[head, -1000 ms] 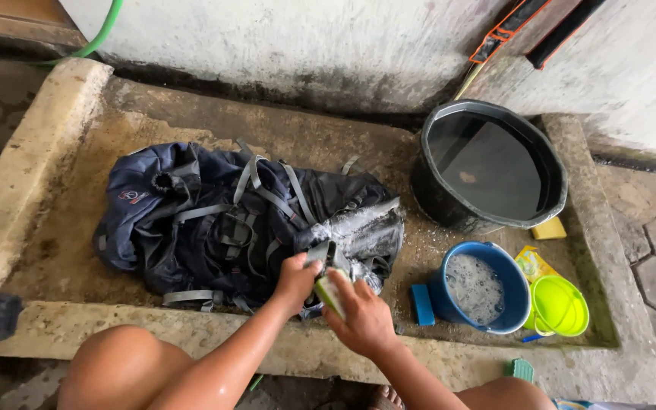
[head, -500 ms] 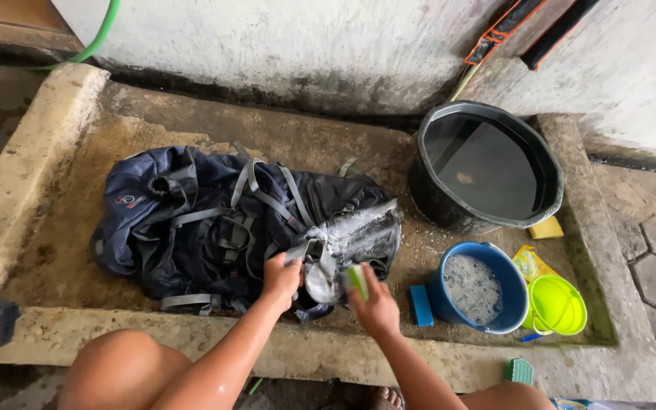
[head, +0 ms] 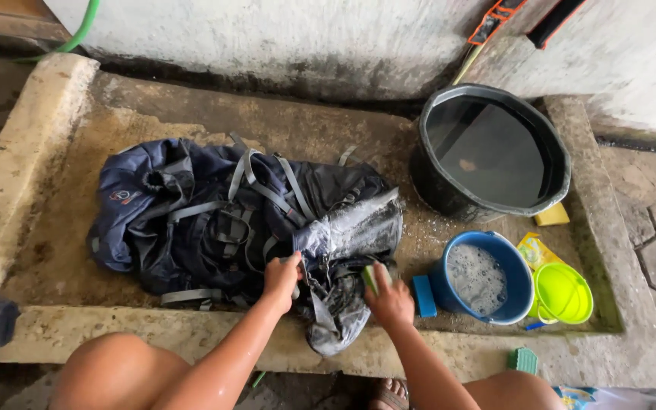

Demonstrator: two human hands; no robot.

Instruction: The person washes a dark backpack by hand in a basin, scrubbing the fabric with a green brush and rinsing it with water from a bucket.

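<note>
View from above of a shallow concrete wash basin [head: 55, 220]. A dark blue backpack [head: 214, 220] with grey straps lies flat across the basin's middle, its soapy, wet end hanging toward the front edge. The left hand [head: 281, 279] is closed in a fist, gripping a fold of backpack fabric near the front edge. The right hand [head: 390, 300] is curled around a small green sponge [head: 372, 275], pressing it against the wet fabric just beside the left hand. Near the right hand, by the front right corner, stand a blue bowl [head: 484, 277] of sudsy water, a lime scoop [head: 563, 292] and a blue block [head: 422, 294]. A large black tub [head: 495, 152] of water sits at the back right.
</note>
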